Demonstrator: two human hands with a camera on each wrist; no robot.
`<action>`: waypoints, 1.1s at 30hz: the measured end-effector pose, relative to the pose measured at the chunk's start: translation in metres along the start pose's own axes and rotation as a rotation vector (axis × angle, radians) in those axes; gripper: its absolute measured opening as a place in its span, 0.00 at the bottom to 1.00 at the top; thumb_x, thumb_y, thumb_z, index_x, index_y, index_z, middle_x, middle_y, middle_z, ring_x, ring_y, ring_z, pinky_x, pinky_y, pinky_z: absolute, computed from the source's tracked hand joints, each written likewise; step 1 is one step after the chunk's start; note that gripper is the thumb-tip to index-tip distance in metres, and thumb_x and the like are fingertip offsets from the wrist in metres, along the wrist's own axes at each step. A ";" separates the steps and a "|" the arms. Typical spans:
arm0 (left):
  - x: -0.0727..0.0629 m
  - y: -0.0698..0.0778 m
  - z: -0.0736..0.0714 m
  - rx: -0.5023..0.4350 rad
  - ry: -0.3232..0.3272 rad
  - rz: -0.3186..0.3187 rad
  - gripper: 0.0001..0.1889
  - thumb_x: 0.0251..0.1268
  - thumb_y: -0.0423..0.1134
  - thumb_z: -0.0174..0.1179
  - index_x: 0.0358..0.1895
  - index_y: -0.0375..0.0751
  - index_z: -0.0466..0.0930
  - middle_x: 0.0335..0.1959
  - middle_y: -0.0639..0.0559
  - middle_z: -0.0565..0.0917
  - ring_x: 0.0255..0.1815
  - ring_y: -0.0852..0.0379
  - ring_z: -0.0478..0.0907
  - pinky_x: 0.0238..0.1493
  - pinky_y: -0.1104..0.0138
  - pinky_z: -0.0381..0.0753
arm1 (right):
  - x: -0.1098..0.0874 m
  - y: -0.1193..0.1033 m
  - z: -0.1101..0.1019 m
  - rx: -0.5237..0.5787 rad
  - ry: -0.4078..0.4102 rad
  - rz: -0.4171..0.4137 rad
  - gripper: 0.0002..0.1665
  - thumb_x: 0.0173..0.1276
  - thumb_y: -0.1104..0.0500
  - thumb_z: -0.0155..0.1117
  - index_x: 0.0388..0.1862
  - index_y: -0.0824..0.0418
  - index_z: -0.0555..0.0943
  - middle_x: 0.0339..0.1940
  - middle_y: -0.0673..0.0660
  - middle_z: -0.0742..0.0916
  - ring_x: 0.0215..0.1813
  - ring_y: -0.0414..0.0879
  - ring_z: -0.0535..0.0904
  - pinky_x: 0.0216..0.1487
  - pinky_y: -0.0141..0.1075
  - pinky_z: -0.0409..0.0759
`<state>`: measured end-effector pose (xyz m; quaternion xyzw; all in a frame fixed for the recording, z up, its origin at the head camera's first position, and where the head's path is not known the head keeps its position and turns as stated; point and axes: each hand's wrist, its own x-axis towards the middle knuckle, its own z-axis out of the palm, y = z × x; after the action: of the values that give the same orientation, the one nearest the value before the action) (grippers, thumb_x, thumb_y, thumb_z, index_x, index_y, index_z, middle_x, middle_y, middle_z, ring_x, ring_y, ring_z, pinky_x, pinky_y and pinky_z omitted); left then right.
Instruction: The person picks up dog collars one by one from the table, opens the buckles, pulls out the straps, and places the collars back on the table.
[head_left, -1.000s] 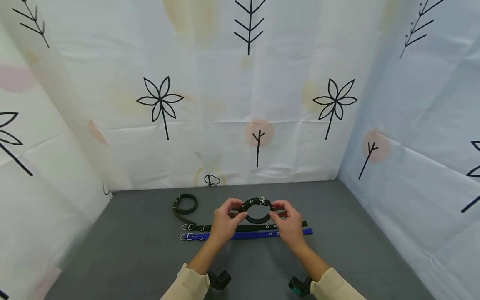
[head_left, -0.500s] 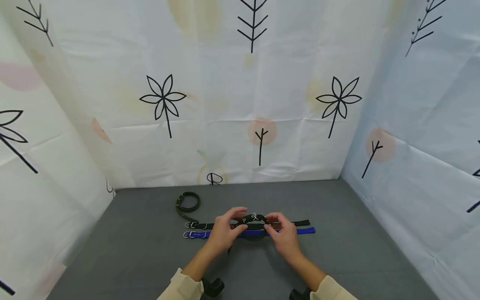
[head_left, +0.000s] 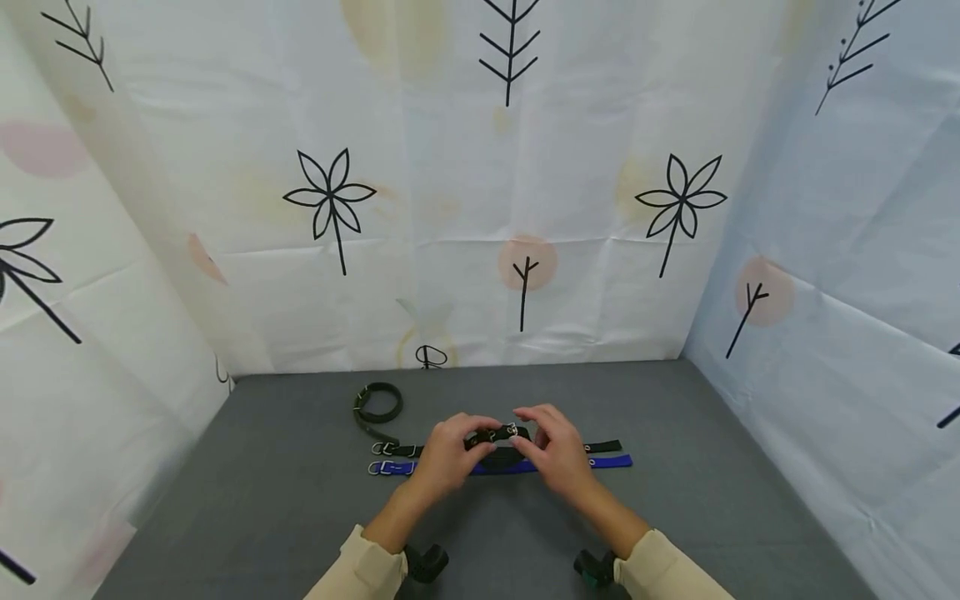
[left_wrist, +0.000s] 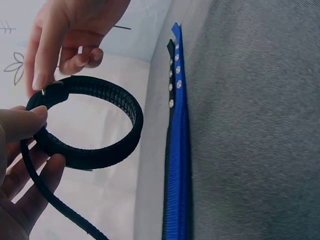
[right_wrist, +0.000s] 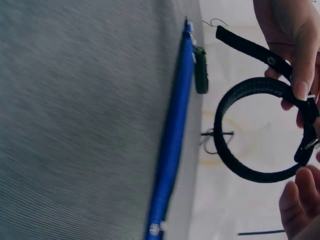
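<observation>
A black collar [head_left: 491,435], buckled into a ring, is held up over the table between both hands. The left hand [head_left: 446,454] pinches it near the buckle with thumb and fingers; in the left wrist view the ring [left_wrist: 135,115] appears round with a narrow strap tail [left_wrist: 55,200] hanging from it. In the head view the right hand [head_left: 558,454] has its thumb at the metal buckle and its index finger spread away. In the right wrist view the strap tail [right_wrist: 245,45] shows an eyelet, and the right fingertips [right_wrist: 302,185] are close by the ring.
Beneath the hands lie a flat black collar [head_left: 606,447] and a blue collar [head_left: 615,461], side by side on the grey table [head_left: 262,500]. Farther back on the left is a coiled dark green strap [head_left: 375,419]. White patterned cloth [head_left: 450,167] walls the table.
Both hands have lowered the collar and brought it nearer the flat collars. Its ring has tilted, and the right hand's index finger has lifted away from it.
</observation>
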<state>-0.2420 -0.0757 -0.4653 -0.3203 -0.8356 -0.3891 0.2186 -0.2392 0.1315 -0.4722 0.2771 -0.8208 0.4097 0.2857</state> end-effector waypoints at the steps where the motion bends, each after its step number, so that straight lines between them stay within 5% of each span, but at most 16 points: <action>1: 0.001 0.000 -0.001 0.009 0.002 0.015 0.16 0.55 0.32 0.72 0.47 0.47 0.85 0.37 0.56 0.83 0.33 0.63 0.77 0.30 0.69 0.77 | 0.003 -0.001 -0.001 -0.007 -0.026 -0.029 0.21 0.56 0.62 0.75 0.50 0.59 0.83 0.42 0.51 0.82 0.23 0.32 0.67 0.23 0.28 0.70; 7: 0.002 0.003 -0.002 -0.033 0.039 0.027 0.15 0.55 0.32 0.72 0.47 0.44 0.85 0.37 0.53 0.83 0.33 0.61 0.78 0.30 0.70 0.78 | 0.015 -0.006 -0.002 0.009 -0.118 -0.133 0.14 0.58 0.64 0.74 0.44 0.60 0.84 0.40 0.50 0.83 0.25 0.33 0.68 0.25 0.28 0.72; 15: -0.002 0.005 0.002 -0.041 0.030 -0.099 0.12 0.59 0.42 0.70 0.44 0.44 0.86 0.36 0.55 0.85 0.33 0.62 0.79 0.31 0.69 0.77 | 0.012 -0.005 0.001 -0.021 -0.132 -0.170 0.12 0.59 0.66 0.72 0.41 0.60 0.82 0.38 0.51 0.81 0.25 0.33 0.67 0.26 0.28 0.70; 24: -0.002 0.003 0.002 -0.168 0.050 -0.172 0.09 0.59 0.40 0.70 0.42 0.45 0.86 0.35 0.57 0.85 0.33 0.60 0.81 0.30 0.69 0.79 | 0.004 -0.004 0.007 0.074 -0.038 -0.090 0.11 0.62 0.68 0.68 0.43 0.60 0.80 0.41 0.52 0.80 0.22 0.32 0.64 0.22 0.28 0.68; 33: 0.001 0.001 -0.002 -0.273 0.043 -0.263 0.09 0.59 0.42 0.70 0.42 0.49 0.86 0.35 0.59 0.84 0.36 0.60 0.79 0.32 0.68 0.80 | 0.001 -0.013 0.016 0.288 0.099 0.040 0.11 0.66 0.72 0.63 0.45 0.62 0.78 0.35 0.55 0.78 0.22 0.39 0.69 0.20 0.31 0.70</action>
<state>-0.2418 -0.0766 -0.4636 -0.2267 -0.8047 -0.5310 0.1384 -0.2352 0.1111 -0.4725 0.2782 -0.7438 0.5421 0.2749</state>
